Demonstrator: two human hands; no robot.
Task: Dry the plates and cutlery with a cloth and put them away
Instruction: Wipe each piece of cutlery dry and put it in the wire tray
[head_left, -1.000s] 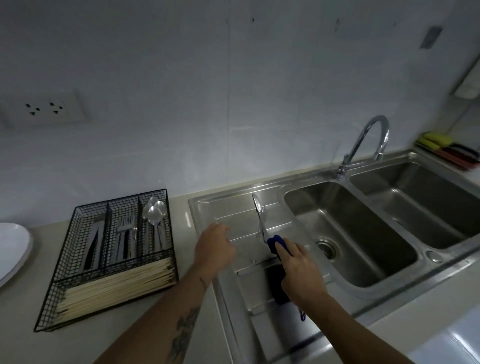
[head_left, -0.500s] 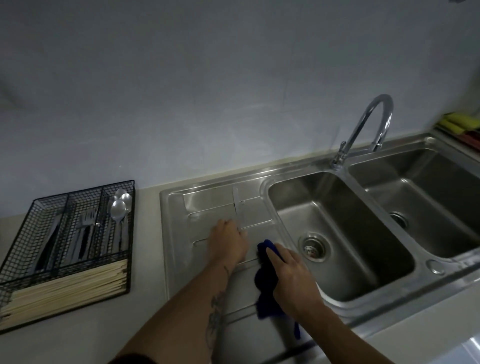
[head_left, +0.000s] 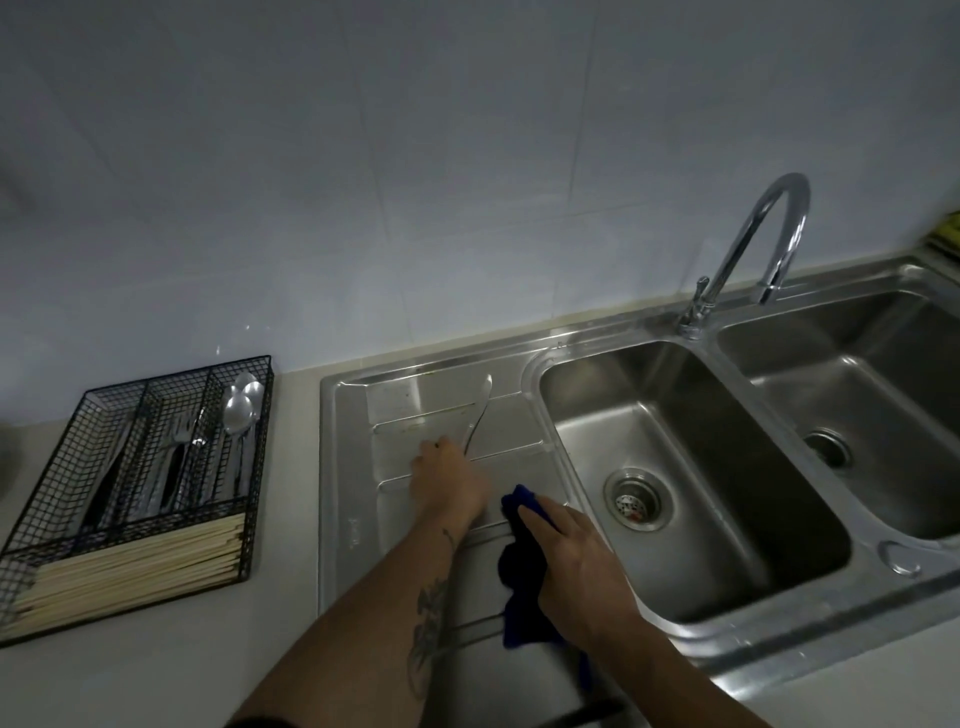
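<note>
Place: a home kitchen, dim light, seen from over the worktop.
Sink: a steel double sink sits just right of the hands, its ribbed draining board right under them.
Tap: a curved chrome tap rises beyond the right hand, between the two bowls.
Wall: pale tiles run behind everything, past the fingertips.
Worktop: a light counter spreads left of the left hand.
Cutlery tray: a black wire tray stands well left of the hands, holding spoons, forks and pale chopsticks.
</note>
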